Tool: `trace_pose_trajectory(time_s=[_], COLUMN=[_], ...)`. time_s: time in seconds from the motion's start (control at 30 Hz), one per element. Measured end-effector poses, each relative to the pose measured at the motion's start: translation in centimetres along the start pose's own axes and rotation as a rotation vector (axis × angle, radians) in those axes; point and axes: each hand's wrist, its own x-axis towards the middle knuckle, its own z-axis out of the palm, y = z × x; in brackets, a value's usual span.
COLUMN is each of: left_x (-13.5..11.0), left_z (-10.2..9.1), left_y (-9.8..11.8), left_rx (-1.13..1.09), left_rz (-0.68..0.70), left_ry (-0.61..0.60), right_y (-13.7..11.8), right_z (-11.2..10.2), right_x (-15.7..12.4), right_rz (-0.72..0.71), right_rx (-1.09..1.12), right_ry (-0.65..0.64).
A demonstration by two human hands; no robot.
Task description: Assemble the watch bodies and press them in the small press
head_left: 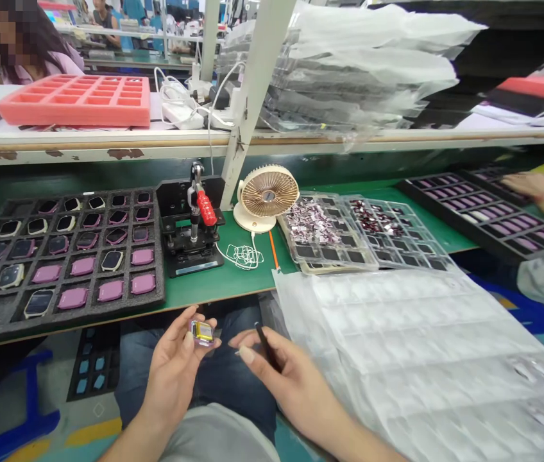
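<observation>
My left hand (178, 359) grips a small purple watch case (203, 332) by its edges, in front of the bench edge. Its inside faces up and shows a yellow and silver part. Just to the right, my right hand (286, 369) is closed around a thin black pen-like tool (266, 346). The tip of that tool is hard to make out. Both hands are above my lap, a short gap apart. Left of them lies a black foam tray (176, 298) with watch cases in its compartments, several purple and others dark-faced.
A clamp press with a red handle (206, 206) and a small fan (268, 196) stand on the green bench. Clear trays (368, 256) of small parts lie right, before a translucent sheet (421, 340). At far right, another person's hand (529, 185) reaches over a black tray (486, 212).
</observation>
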Motion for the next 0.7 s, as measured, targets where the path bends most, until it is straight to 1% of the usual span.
trace_pose_trajectory(time_s=[0.07, 0.13, 0.2, 0.3, 0.43, 0.6, 0.63, 0.7], left_x=[-0.1, -0.2, -0.4, -0.9, -1.5, -1.4, -1.2, -0.8], left_z=[0.1, 0.2, 0.2, 0.1, -0.2, -1.0, -1.3, -1.8], left_y=[-0.5, -1.1, -1.4, -1.5, -1.4, -1.9, -2.1, -2.4], left_rx=[0.021, 0.065, 0.134, 0.255, 0.361, 0.408, 0.421, 0.461], left_rz=[0.058, 0.131, 0.232, 0.386, 0.492, 0.622, 0.664, 0.769], left_ry=[-0.017, -0.021, -0.018, -0.016, -0.034, -0.020, -0.035, -0.109], right_y=[0.7, 1.6, 2.3, 2.6, 2.0, 1.9, 2.0, 2.2], right_z=[1.5, 3.2, 4.6, 6.0, 6.3, 5.9, 5.9, 5.9], right_x=[-0.6, -0.8, -0.7, -0.3, 0.1, 0.3, 0.3, 0.3], right_rz=[0.024, 0.115, 0.201, 0.227, 0.251, 0.321, 0.343, 0.385], right_rx=[0.114, 0.301, 0.500, 0.688, 0.819, 0.914, 0.932, 0.974], right_ry=[0.068, 0.092, 0.089, 0.058, 0.007, -0.060, -0.078, -0.109])
